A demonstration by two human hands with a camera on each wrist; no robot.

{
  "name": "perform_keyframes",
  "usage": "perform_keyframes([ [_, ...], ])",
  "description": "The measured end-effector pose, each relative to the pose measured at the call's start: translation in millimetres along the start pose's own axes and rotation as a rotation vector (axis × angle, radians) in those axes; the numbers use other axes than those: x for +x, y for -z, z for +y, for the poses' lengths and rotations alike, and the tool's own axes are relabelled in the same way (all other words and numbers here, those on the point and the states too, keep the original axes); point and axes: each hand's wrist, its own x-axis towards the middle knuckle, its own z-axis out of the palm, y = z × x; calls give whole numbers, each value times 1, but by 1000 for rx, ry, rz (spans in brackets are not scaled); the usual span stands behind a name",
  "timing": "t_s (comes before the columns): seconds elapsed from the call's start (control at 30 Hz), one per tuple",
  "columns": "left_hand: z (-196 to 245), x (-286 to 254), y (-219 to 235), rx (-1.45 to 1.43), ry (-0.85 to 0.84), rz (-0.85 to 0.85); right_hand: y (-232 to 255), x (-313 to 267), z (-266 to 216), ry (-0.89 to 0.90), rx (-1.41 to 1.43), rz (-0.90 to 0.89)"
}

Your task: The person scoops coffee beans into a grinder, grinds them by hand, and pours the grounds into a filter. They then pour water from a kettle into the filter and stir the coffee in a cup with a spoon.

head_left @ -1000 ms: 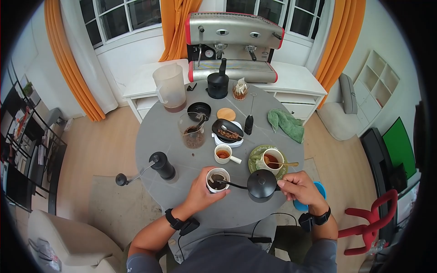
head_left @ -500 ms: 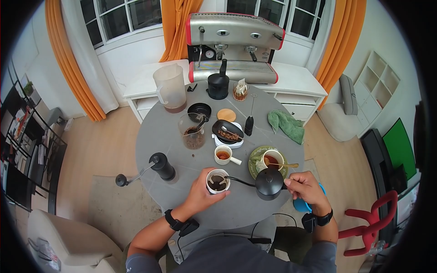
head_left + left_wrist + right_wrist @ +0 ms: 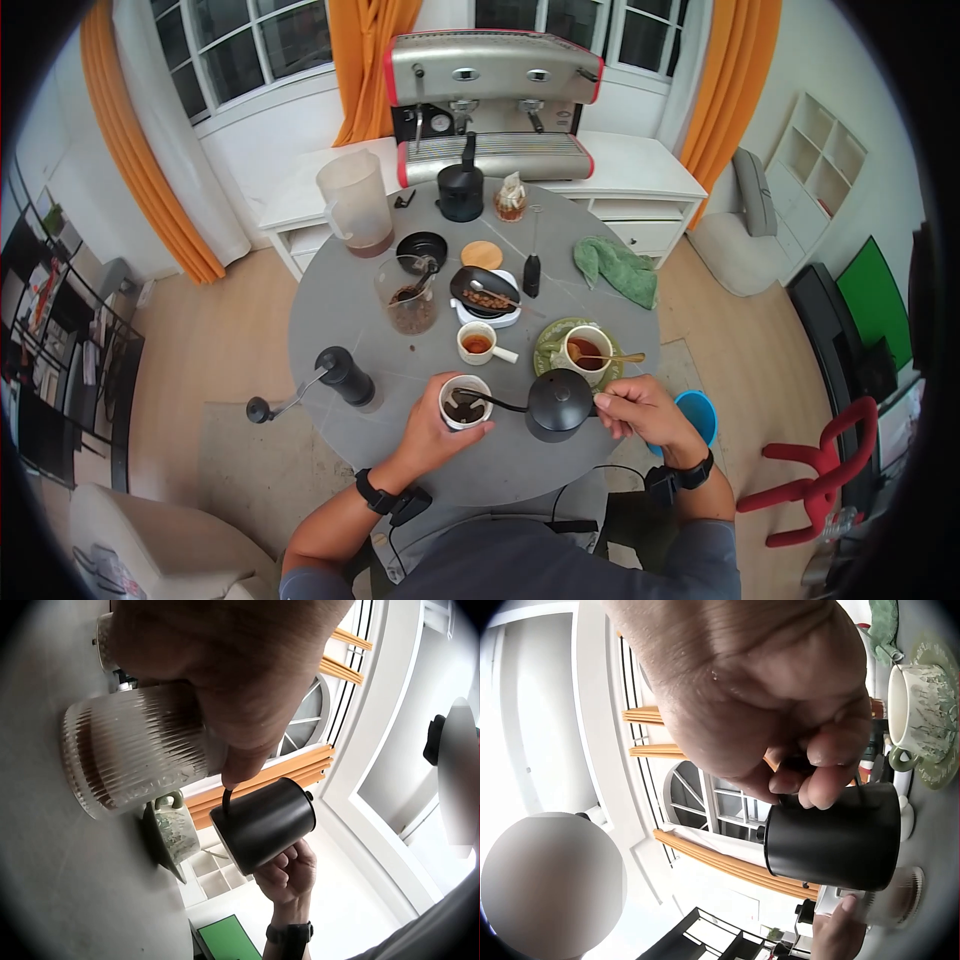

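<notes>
My left hand (image 3: 430,435) is wrapped around a ribbed clear glass (image 3: 127,754) that stands on the grey table, with brown liquid low inside. A white drip coffee bag (image 3: 484,390) sits in the glass mouth with dark wet grounds in it. My right hand (image 3: 642,410) grips the handle of a black gooseneck kettle (image 3: 558,405), held above the table to the right of the glass. The kettle's thin spout reaches over the grounds. Behind the kettle, a patterned cup (image 3: 586,352) of reddish-brown liquid with a spoon rests on a green saucer (image 3: 549,341).
A small white cup (image 3: 477,344) of amber liquid stands just beyond the glass. Farther back are a white scale (image 3: 490,317) with a black dish of beans, and a clear pitcher (image 3: 408,300). A hand grinder (image 3: 345,375) stands left, a green cloth (image 3: 615,270) right.
The kettle shifted right half a second ago and is now back left, its spout reaching farther over the grounds. The left hand keeps holding the glass. The head view has turned slightly.
</notes>
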Motion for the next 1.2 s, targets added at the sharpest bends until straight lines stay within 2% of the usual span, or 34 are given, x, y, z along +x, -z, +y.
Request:
perform_keyframes([
  [0.23, 4, -1, 0, -48, 47, 13, 7, -4, 23, 49, 89, -48],
  [0.43, 6, -1, 1, -29, 73, 22, 36, -34, 38, 85, 355, -20],
  [0.5, 9, -1, 1, -37, 76, 19, 54, -50, 46, 126, 438, 121],
  [0.53, 9, 0, 1, -38, 79, 20, 63, -58, 47, 123, 434, 125],
  [0.6, 6, 0, 0, -30, 59, 29, 79, -73, 46, 211, 418, 294],
  [0.63, 4, 0, 0, -16, 40, 40, 86, -78, 45, 210, 416, 294],
  [0.73, 1, -1, -1, -24, 45, 50, 102, -85, 43, 274, 334, 544],
  [0.77, 2, -1, -2, -25, 45, 49, 105, -82, 43, 274, 333, 546],
  [0.83, 4, -1, -2, -47, 61, 46, 111, -71, 51, 245, 299, 690],
  [0.9, 3, -1, -2, -47, 58, 45, 114, -54, 63, 233, 269, 709],
  [0.97, 2, -1, -1, -44, 56, 46, 113, -33, 77, 143, 225, 794],
  [1.2, 2, -2, -1, -26, 76, 39, 108, 31, 123, 77, 300, 741],
])
